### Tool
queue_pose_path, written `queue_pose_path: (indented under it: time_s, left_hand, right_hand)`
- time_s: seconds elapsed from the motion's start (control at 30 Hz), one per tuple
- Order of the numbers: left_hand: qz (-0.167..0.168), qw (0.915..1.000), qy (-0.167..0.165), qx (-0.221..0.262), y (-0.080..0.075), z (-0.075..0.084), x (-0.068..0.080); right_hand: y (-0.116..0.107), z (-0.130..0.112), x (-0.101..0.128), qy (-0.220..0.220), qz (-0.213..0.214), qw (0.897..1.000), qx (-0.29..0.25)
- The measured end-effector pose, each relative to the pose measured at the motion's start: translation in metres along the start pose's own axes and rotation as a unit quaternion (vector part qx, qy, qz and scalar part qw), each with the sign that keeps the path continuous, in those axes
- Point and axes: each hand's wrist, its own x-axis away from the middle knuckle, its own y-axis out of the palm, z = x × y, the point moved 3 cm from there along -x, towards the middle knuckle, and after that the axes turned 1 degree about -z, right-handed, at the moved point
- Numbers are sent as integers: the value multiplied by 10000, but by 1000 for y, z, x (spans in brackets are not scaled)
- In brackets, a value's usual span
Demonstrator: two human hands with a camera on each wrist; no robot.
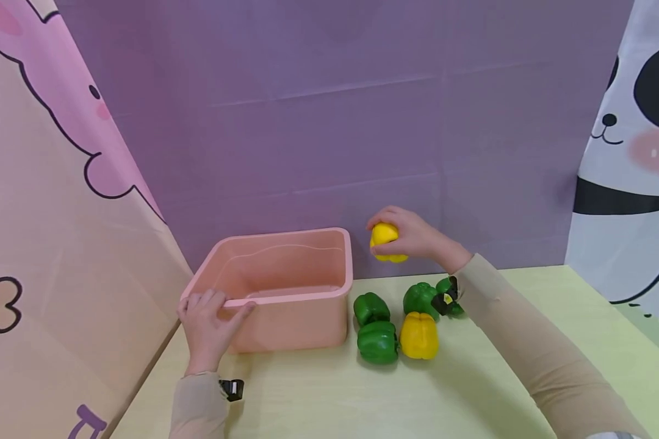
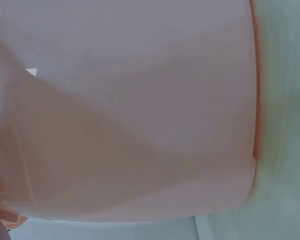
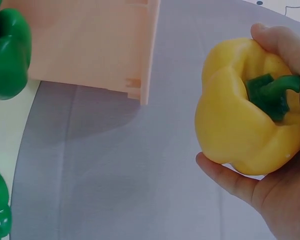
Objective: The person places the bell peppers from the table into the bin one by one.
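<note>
In the head view my right hand (image 1: 403,235) holds a yellow bell pepper (image 1: 385,233) in the air, right of the bin and above the table. The right wrist view shows the thumb and fingers around this yellow bell pepper (image 3: 240,115), its green stem toward the palm. My left hand (image 1: 205,323) grips the near left rim of a pink plastic bin (image 1: 291,323), fingers over the edge and thumb along the front. The bin's wall (image 2: 140,110) fills most of the left wrist view, where the hand barely shows. What lies deep in the bin is partly hidden.
Right of the bin stand green bell peppers (image 1: 377,342), (image 1: 371,309) and a yellow bell pepper (image 1: 419,335). Further green peppers (image 1: 420,299) sit behind, one partly covered by the right wrist strap. A purple cloth (image 1: 307,134) hangs behind the pale table (image 1: 307,396).
</note>
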Motion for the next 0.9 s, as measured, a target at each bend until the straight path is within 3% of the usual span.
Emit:
queue_pose_path:
  time_s: [0.9]
  left_hand:
    - [50, 10000, 49, 34, 9, 8, -3]
  right_hand:
    - [-10, -38, -58, -224, -242, 9990, 294]
